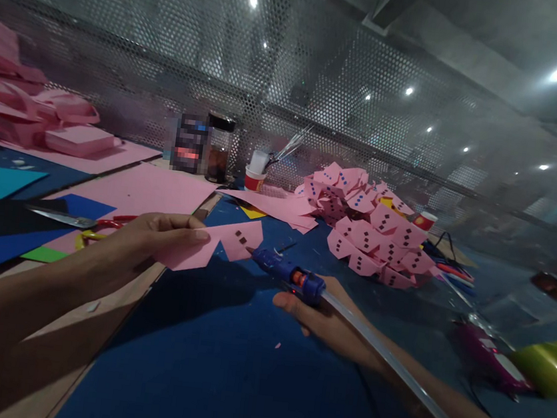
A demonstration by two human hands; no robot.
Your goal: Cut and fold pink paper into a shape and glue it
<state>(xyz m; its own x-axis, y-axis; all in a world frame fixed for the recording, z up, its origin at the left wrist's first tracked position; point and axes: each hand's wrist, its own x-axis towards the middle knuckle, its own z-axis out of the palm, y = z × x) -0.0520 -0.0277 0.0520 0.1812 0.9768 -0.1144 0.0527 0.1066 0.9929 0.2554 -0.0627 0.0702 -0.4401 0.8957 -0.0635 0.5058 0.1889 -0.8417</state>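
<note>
Pinched between the thumb and fingers of my left hand is a pink paper cutout with a notch in its lower edge and dark square marks near its right end. My right hand grips a blue glue gun, with a long clear glue stick running out of its back toward the lower right. The gun's nozzle points left and is at the cutout's right end, close to the marks; I cannot tell whether it touches. My right fingers are partly hidden behind the gun.
Folded pink pieces with dark and blue squares are heaped at the back right. Scissors lie on coloured sheets at left. A jar and a red-white cup stand by the perforated metal wall. A purple tool lies at right.
</note>
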